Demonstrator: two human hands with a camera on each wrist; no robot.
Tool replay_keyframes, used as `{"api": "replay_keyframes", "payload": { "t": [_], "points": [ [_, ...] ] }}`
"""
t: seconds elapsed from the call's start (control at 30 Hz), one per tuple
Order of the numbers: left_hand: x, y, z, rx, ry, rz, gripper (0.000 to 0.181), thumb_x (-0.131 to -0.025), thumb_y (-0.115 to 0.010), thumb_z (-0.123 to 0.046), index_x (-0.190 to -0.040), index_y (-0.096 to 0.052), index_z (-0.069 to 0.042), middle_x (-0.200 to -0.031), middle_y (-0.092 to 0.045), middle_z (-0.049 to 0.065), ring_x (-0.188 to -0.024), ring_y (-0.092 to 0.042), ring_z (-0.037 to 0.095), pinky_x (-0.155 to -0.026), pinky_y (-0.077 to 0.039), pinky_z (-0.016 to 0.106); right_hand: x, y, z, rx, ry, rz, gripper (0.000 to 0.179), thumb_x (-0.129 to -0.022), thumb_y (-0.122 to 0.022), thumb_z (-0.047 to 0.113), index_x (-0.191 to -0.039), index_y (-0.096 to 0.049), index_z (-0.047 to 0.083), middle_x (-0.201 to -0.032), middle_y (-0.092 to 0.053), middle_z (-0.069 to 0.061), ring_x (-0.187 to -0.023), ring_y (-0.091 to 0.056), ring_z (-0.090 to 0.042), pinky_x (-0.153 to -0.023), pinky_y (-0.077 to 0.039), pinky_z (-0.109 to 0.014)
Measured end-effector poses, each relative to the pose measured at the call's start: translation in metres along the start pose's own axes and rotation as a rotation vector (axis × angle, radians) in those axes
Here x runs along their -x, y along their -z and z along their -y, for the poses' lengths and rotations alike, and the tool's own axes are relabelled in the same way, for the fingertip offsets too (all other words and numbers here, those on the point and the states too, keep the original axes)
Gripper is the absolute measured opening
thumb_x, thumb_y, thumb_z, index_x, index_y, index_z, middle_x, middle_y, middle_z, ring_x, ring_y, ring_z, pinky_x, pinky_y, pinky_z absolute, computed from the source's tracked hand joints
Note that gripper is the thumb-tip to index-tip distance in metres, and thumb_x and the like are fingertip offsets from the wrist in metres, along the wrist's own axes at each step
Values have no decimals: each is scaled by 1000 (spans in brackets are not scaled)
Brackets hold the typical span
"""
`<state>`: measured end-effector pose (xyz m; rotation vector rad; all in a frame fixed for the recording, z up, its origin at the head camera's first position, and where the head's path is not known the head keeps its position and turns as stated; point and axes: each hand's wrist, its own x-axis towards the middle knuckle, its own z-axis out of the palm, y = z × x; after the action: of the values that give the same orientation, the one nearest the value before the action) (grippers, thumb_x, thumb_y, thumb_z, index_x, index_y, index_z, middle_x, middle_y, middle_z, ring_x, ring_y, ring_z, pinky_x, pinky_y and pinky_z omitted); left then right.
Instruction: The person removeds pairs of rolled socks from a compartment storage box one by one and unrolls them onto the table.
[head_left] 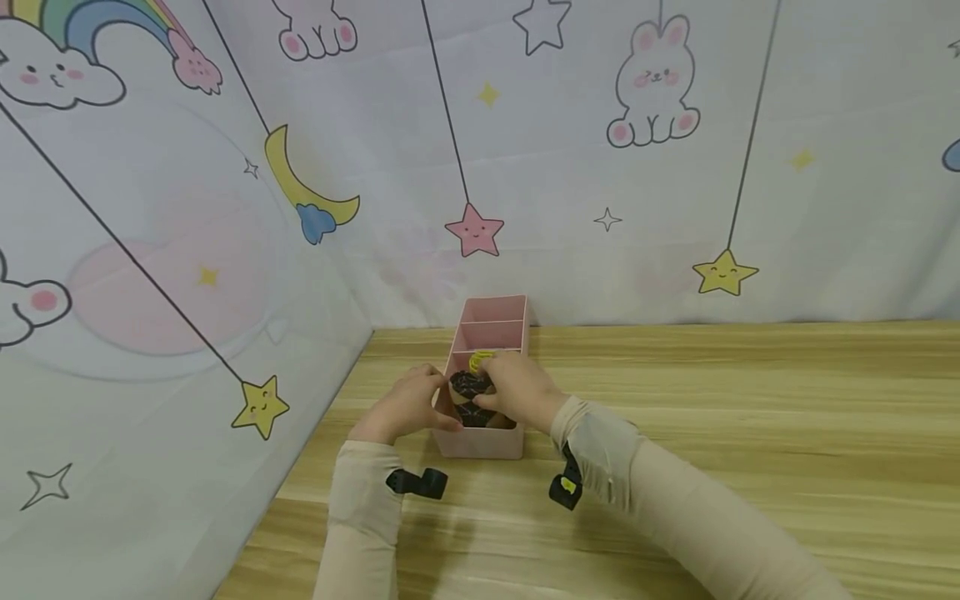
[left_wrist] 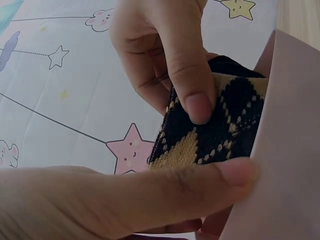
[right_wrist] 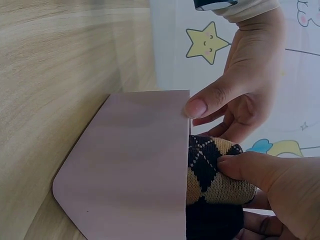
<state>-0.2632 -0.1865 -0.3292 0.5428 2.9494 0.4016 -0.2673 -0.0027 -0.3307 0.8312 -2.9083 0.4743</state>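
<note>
A black-and-tan argyle sock (head_left: 474, 414), folded into a bundle, sits in the front compartment of a pink divided box (head_left: 480, 445). My right hand (head_left: 525, 390) reaches in from the right and pinches the sock (right_wrist: 225, 191), its thumb pressed on the knit. At the box's near left corner, my left hand (head_left: 405, 406) grips the wall, with the thumb on the front rim. Black fabric (right_wrist: 215, 221) lies beside the patterned knit in the right wrist view. Behind the sock, a yellow ribbed item (head_left: 480, 360) is partly covered by my right hand.
Two rear compartments of the box, split by a thin divider (head_left: 491, 322), stretch back toward the wall. The box stands on a wood-grain table (head_left: 712, 417). A printed cloth backdrop (head_left: 585, 167) rises behind and on the left.
</note>
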Motion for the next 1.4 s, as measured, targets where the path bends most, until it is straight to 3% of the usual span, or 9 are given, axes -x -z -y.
{"api": "replay_keyframes", "payload": {
  "t": [0.17, 0.47, 0.67, 0.77, 0.93, 1.13, 1.4],
  "points": [
    [0, 0, -2, -4, 8, 5, 28, -72, -84, -30, -85, -67, -12, -124, -57, 16, -119, -50, 34, -103, -41, 47, 4, 6, 0, -15, -9, -16, 38, -87, -70, 32, -115, -65, 7, -105, -67, -8, -94, -63, -21, -84, -54, -34],
    [1, -1, -1, -26, -5, -9, 31, -71, -84, -31, -88, -67, -11, -117, -59, 14, -113, -52, 32, -100, -43, 46, 7, 22, 0, -54, -10, -72, 37, -87, -71, 30, -113, -64, 5, -105, -63, -9, -95, -62, -22, -85, -53, -35],
    [2, -1, -3, -10, 2, -7, 56, -71, -84, -30, -116, -66, -2, -117, -59, 16, -110, -52, 31, -97, -45, 46, 10, 30, -4, -67, -30, -95, 38, -88, -70, 30, -115, -64, 5, -110, -64, -10, -100, -63, -24, -88, -53, -36],
    [2, 0, -5, -21, 2, -9, 60, -72, -84, -30, -120, -64, -2, -117, -59, 16, -110, -52, 31, -98, -45, 46, 12, 34, -7, -73, -36, -110, 37, -88, -70, 29, -115, -63, 4, -112, -65, -11, -104, -62, -25, -90, -52, -37],
    [4, 2, -11, -41, -35, -32, 64, -71, -84, -30, -126, -61, -5, -119, -62, 16, -110, -54, 32, -98, -45, 47, 17, 41, -12, -104, -55, -132, 38, -88, -69, 28, -116, -62, 3, -114, -65, -11, -108, -61, -26, -93, -51, -37],
    [6, 2, -22, 14, -74, -56, 66, -73, -83, -30, -129, -59, -7, -126, -60, 15, -119, -53, 33, -102, -43, 49, 26, 47, -17, -99, -95, -152, 43, -89, -68, 30, -122, -61, 3, -118, -64, -12, -110, -61, -28, -93, -51, -38],
    [4, 2, -36, 23, -171, -116, 62, -72, -84, -30, -122, -60, -2, -121, -61, 16, -114, -56, 33, -99, -46, 47, 42, 51, -33, -97, -153, -178, 44, -90, -67, 30, -124, -61, 3, -120, -63, -14, -111, -60, -30, -92, -52, -41]
  ]
}}
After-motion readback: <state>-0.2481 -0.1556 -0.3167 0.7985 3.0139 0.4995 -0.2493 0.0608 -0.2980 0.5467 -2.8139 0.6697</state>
